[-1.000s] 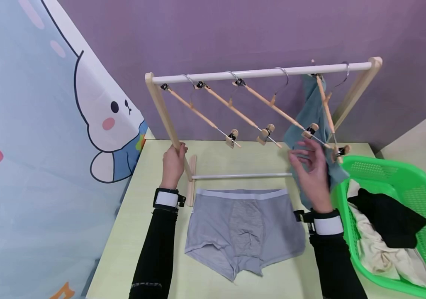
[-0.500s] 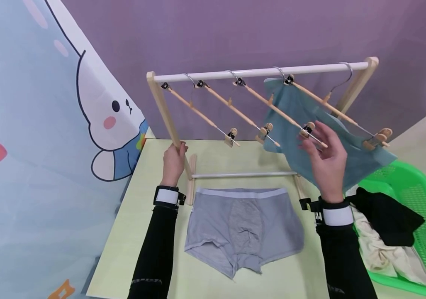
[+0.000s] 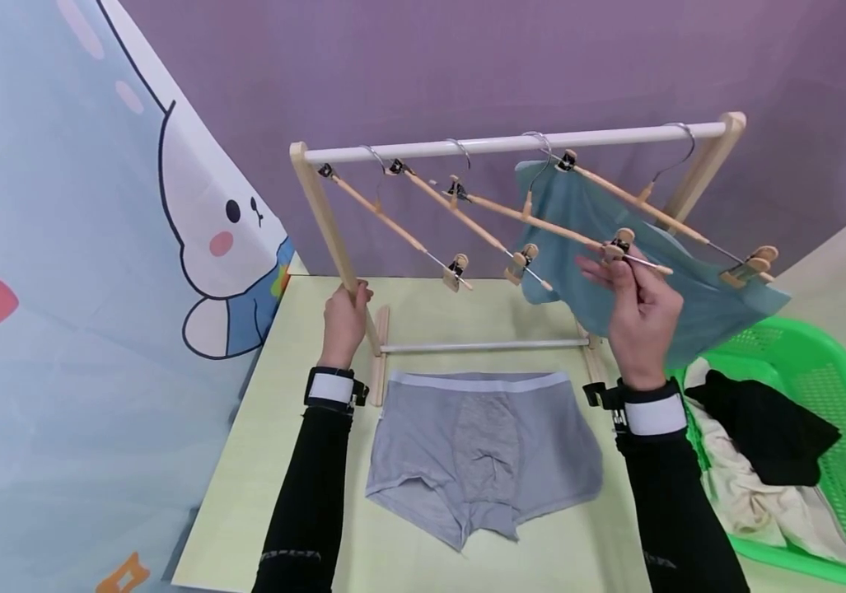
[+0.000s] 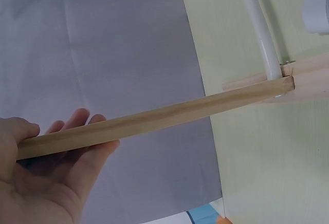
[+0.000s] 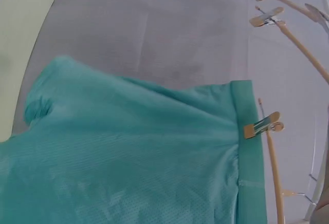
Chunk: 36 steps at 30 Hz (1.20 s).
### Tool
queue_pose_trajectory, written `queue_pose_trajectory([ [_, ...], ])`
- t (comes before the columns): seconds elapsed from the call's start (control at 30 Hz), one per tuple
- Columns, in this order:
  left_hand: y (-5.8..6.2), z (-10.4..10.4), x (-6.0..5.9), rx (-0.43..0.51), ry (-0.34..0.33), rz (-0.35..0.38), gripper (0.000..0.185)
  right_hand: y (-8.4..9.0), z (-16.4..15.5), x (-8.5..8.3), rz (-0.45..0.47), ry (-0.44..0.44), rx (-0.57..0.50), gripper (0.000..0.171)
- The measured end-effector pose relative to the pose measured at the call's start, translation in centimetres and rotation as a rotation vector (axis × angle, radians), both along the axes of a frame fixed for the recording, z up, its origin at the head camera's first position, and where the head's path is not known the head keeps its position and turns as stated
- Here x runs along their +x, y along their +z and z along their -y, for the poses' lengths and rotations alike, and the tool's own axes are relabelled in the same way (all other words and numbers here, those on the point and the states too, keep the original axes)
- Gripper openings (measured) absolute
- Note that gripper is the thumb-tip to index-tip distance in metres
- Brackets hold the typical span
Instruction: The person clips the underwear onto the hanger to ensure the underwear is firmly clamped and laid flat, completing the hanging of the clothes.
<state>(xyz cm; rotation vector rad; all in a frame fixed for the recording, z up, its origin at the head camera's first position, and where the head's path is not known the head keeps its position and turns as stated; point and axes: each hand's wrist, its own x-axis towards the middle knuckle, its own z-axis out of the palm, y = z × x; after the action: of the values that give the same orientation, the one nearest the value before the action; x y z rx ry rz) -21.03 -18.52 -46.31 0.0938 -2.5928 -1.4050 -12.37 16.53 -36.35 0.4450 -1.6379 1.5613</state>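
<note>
The right hand [image 3: 642, 317] pinches the near end of the clip hanger [image 3: 563, 231], whose bar slants away leftward; the left hand [image 3: 343, 328], farther off, grips the rack post [image 3: 327, 222]

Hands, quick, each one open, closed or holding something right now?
Left hand: closed, holding a rack post.
Right hand: closed, holding a hanger near one end.
</note>
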Motion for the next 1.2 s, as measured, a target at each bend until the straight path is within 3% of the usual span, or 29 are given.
queue_pose_trajectory([
  [0.3, -0.4, 0.2, -0.3, 0.002, -0.004, -0.008, 0.039, -0.6, 0.3, 0.7, -0.168, -0.063, -0.126, 0.033],
  [0.47, -0.6, 0.2, -0.3, -0.004, 0.005, 0.008, 0.039, -2.3, -0.2, 1.8, -0.221, -0.087, -0.141, 0.035],
  [0.57, -0.6, 0.3, -0.2, -0.001, 0.012, 0.015, 0.039, -4.1, -0.7, 2.6, -0.182, -0.103, -0.111, 0.03],
  [0.83, -0.5, 0.2, -0.4, -0.013, 0.013, 0.009, 0.04, -10.3, -2.5, 3.8, 0.01, -0.164, 0.11, 0.017],
  [1.0, -0.5, 0.1, -0.6, -0.023, 0.028, 0.006, 0.038, -13.4, -2.8, 4.0, 0.094, -0.07, 0.1, 0.029],
  [1.2, -0.6, 0.1, -0.5, -0.018, 0.023, 0.015, 0.039, -15.0, -2.2, 4.6, 0.217, 0.082, 0.051, 0.029],
])
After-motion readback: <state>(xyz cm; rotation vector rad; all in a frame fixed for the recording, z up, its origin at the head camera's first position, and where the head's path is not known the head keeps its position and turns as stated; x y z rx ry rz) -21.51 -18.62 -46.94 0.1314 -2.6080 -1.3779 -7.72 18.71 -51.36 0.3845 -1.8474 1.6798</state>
